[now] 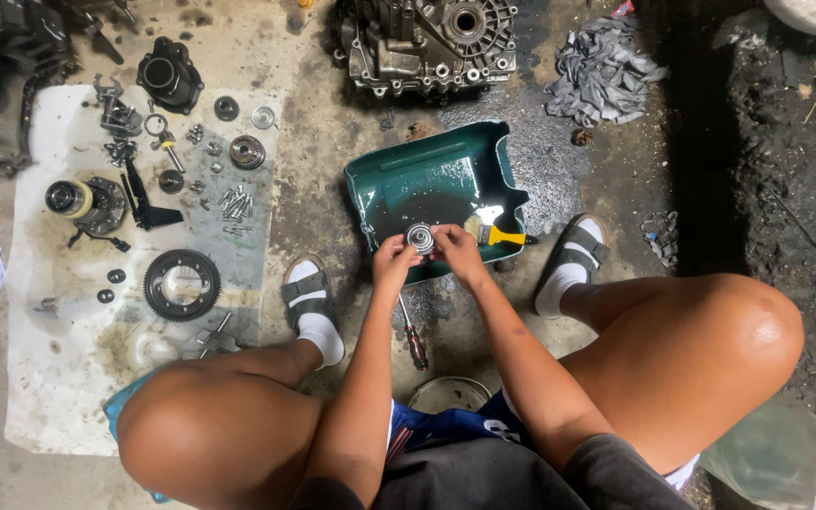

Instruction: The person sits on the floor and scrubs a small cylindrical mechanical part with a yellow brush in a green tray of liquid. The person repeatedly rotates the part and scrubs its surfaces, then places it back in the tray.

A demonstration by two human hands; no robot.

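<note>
Both grips, left hand (395, 255) and right hand (453, 247), pinch small metal gear (420, 238) by its rim; likely heavy, rigid, oil-slick.

The person is wearing dark shorts (521, 472) at the bottom of the frame, with a blue garment (455, 422) showing white marks at the lower centre. Both arms are showing bare, without sleeves, and the knees are showing bare too. On the feet the person is wearing white socks (318, 331) inside grey strapped sandals (586, 244) with white bands, left and right of centre.
</note>
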